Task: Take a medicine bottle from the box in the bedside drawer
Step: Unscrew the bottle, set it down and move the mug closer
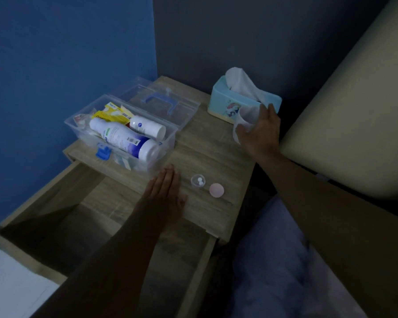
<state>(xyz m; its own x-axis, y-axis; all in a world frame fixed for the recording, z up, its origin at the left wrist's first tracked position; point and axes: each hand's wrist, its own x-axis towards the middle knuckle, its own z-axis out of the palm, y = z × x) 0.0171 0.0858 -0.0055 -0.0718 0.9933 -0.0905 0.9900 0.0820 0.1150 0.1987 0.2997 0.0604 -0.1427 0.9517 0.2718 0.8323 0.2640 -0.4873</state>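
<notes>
The right hand [260, 131] grips a tissue [244, 120] at right; the left hand [166, 193] rests flat, released. A careless sweep could scatter the uncapped pill cup [197, 180] at centre.

The bench [216, 145] is pale wood-grain laminate, matt, and so is the open drawer [62, 203]. The box [83, 125] and its lid [182, 106] are clear glossy plastic; the lid handle [157, 102] is blue plastic. The bottles [122, 136] in the box are smooth white plastic with printed labels. The tissue [241, 120] in the right grip [260, 131] is soft, crinkled white paper; the tissue box [218, 102] just behind that grip is smooth light-blue plastic. Right of the flat left hand [163, 193] lie a small clear plastic cup [197, 180] and a matt pink cap [216, 190].
</notes>
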